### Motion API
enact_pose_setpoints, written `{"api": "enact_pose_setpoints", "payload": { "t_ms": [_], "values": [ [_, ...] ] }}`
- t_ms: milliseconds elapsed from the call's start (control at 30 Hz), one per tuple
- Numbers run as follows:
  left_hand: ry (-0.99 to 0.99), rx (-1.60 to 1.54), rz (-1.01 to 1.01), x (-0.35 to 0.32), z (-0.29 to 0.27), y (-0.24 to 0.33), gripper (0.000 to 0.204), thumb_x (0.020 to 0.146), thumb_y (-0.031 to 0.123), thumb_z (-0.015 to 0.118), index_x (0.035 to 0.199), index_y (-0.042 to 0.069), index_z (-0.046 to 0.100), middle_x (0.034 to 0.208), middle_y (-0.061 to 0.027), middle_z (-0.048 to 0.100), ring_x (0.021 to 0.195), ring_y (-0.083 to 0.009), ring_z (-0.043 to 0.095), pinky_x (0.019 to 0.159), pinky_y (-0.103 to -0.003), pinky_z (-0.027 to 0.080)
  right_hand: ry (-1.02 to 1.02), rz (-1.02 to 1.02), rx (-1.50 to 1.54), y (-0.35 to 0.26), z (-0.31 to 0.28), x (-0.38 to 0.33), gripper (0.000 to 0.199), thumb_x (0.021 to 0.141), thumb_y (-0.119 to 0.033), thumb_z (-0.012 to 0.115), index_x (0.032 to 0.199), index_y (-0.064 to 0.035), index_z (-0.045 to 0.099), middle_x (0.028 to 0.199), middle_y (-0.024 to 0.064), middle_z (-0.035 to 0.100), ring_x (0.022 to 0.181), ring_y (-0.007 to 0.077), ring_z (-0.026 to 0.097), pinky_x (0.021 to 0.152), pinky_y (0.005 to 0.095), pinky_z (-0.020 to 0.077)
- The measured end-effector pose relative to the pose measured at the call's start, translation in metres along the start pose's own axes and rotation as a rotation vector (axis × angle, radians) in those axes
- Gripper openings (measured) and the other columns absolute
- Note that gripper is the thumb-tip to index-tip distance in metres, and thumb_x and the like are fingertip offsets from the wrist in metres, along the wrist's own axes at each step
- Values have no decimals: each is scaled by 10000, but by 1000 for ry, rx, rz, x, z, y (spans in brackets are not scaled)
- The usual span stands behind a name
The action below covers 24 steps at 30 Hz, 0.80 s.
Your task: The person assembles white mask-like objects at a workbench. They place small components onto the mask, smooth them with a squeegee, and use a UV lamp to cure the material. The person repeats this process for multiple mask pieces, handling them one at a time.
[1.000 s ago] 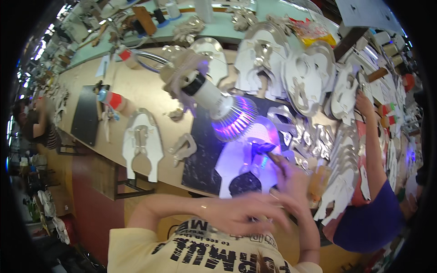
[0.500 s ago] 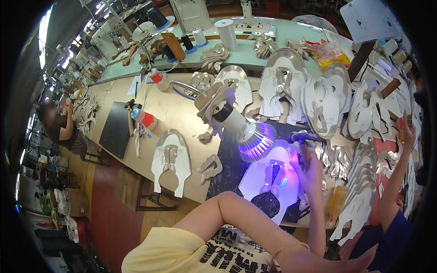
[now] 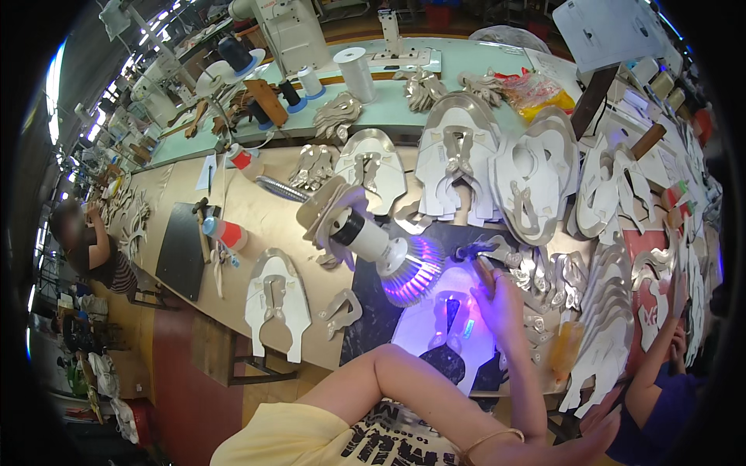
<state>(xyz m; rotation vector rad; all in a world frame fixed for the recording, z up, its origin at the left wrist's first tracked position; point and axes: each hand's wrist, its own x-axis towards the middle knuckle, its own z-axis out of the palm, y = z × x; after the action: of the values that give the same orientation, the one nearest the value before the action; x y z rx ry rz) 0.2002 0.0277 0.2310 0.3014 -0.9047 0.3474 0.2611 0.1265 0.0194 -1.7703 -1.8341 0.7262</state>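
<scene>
My right hand (image 3: 501, 307) is closed around the brown handle of a hammer (image 3: 487, 273). The dark hammer head lies beside the lamp, over the top edge of a white shoe-upper piece (image 3: 414, 330). Purple-blue light from a lamp with a finned bulb (image 3: 416, 272) falls on this piece, which lies on a dark slab (image 3: 371, 307). My left forearm crosses in front of my body, with a bracelet at the wrist. My left hand (image 3: 571, 449) is at the lower right near my right arm, fingers stretched out; whether it touches that arm I cannot tell.
Stacked white upper pieces (image 3: 458, 155) line the table's back, with a fanned stack (image 3: 606, 326) on the right. Small silvery pieces (image 3: 571, 279) lie beside the hammer. An amber-coloured object (image 3: 565, 349) stands near the front edge. A co-worker's arm (image 3: 653, 357) reaches in at right.
The whole view has shifted, so the table's things sit further left. My right hand and the hammer are slightly closer to the lamp. The co-worker's raised hand at right has come down.
</scene>
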Motion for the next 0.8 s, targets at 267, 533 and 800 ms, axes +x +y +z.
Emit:
{"api": "enact_pose_setpoints", "payload": {
  "t_ms": [267, 533, 800],
  "values": [
    [-17, 252, 126, -32, -11, 10, 831, 967, 699, 237, 1074, -21, 639, 1248, -219, 535, 1305, -407, 359, 1059, -516, 317, 34, 32, 341, -24, -46, 12, 282, 814, -190, 797, 892, -15, 590, 717, 21, 595, 626, 88, 484, 565, 292, 406],
    [35, 539, -144, -91, -36, 55, 897, 908, 791, 225, 882, -4, 639, 1239, -267, 544, 1151, -370, 527, 1015, -507, 368, 77, -64, 591, -42, -99, 118, 301, 807, -180, 796, 923, -29, 564, 798, 14, 562, 691, 91, 508, 643, 264, 445],
    [699, 901, -397, -180, -25, 92, 551, 970, 592, 488, 1036, 53, 584, 1339, -158, 467, 1299, -290, 437, 1109, -466, 294, 100, -35, 564, -53, -71, 278, 457, 714, -238, 854, 999, 22, 609, 810, 85, 635, 655, 146, 596, 595, 304, 483]
  ]
}}
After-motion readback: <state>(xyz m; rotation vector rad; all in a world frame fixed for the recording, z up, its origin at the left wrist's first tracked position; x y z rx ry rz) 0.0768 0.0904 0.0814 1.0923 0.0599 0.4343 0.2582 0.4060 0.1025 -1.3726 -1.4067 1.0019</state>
